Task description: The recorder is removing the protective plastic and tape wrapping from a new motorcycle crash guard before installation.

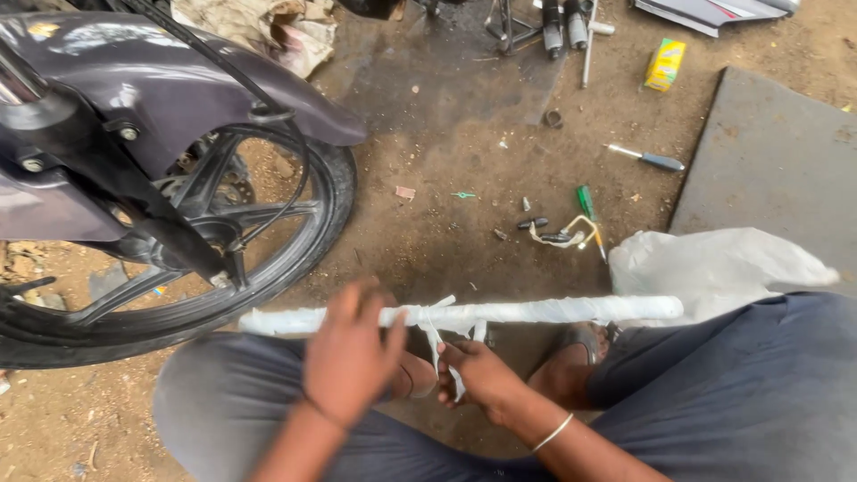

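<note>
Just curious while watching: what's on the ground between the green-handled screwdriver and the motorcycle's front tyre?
In the head view, mostly bare oily dirt lies between the green-handled screwdriver and the front tyre. Only small bits sit there: dark bolts, a tiny green scrap and a reddish chip.

The floor (pixel 464 152) is bare packed dirt, dark and oily in patches, lit by flat daylight. A motorcycle front wheel (pixel 223 241) under a dark mudguard (pixel 161 80) stands as the landmark. To the right of the wheel lie a green screwdriver (pixel 586 203), a blue-handled one (pixel 650 160) and a yellow box (pixel 665 64). Far right of the wheel sits a grey slab (pixel 768 161).
</note>
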